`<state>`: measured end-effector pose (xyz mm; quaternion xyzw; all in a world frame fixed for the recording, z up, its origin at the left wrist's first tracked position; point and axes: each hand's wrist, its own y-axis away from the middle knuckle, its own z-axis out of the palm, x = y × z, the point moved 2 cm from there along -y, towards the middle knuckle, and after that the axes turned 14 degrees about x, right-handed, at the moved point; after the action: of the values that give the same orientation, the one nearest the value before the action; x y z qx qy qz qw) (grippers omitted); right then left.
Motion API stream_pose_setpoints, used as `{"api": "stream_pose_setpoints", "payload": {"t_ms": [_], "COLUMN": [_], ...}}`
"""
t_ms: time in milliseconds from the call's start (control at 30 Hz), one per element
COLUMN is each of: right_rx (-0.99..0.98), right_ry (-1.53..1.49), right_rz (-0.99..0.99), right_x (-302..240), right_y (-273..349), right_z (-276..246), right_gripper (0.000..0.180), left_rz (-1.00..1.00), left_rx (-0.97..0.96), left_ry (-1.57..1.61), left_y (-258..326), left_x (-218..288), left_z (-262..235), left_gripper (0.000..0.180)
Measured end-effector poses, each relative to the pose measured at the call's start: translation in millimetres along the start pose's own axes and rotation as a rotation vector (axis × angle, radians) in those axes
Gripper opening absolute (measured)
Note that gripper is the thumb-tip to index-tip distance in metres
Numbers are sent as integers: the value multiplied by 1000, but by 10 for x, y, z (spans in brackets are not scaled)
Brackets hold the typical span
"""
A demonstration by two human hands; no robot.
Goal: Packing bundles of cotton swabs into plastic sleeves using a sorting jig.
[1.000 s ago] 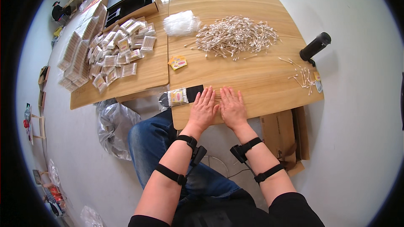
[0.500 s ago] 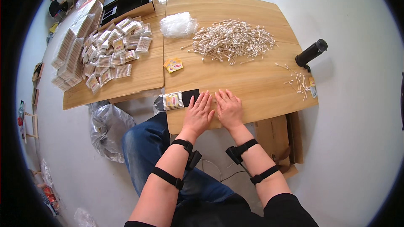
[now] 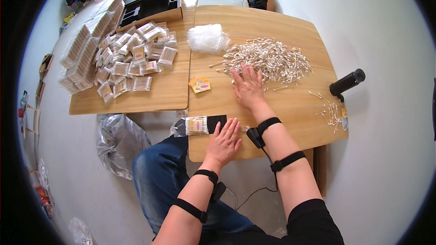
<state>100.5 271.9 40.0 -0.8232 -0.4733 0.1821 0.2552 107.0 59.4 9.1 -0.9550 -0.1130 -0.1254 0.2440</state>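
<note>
My left hand (image 3: 222, 144) lies with fingers stretched out at the table's near edge, over the end of a black flat strip (image 3: 217, 121). A few swab sticks (image 3: 244, 128) show just right of its fingers; what lies under the palm is hidden. Left of the strip, a row of cotton swabs with a yellow card (image 3: 196, 125) sits at the mouth of a clear plastic bag (image 3: 180, 128). My right hand (image 3: 249, 90) reaches farther out, fingers spread, its tips at the near left side of a loose heap of cotton swabs (image 3: 272, 59). Nothing shows in its grip.
Yellow cards (image 3: 200, 84) and a stack of clear bags (image 3: 209, 38) lie left of the heap. Filled swab packets (image 3: 136, 54) cover the left table, beside stacked packs (image 3: 81, 59) and an open carton (image 3: 150, 0). A black cylinder (image 3: 347, 82) and scattered swabs (image 3: 333, 115) are at right.
My right hand has left its place beside the left hand and moved forward to the swab heap. The left hand stays flat near the black strip. The whole view has shifted slightly.
</note>
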Motion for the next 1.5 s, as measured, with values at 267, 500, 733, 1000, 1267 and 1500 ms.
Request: {"api": "stream_pose_setpoints", "payload": {"t_ms": [267, 500, 733, 1000, 1267, 1500], "right_rx": [-131, -29, 150, 89, 39, 150], "right_ry": [-74, -102, 4, -288, -527, 20], "right_rz": [27, 3, 102, 215, 422, 499], "right_x": [139, 649, 632, 25, -77, 539], "right_y": [246, 826, 1084, 1032, 986, 1189], "right_z": [-27, -536, -792, -618, -541, -670], "right_gripper": [44, 30, 14, 7, 6, 16], "left_rz": [-41, -41, -37, -52, -72, -83], "left_rx": [4, 37, 26, 12, 22, -5], "left_ry": [37, 61, 41, 43, 32, 23], "left_y": [9, -15, 7, -5, -5, -4], "left_x": [-3, -9, -11, -2, -33, -12], "left_z": [-18, -24, -15, -1, -16, -32], "left_gripper": [59, 58, 58, 60, 66, 65]}}
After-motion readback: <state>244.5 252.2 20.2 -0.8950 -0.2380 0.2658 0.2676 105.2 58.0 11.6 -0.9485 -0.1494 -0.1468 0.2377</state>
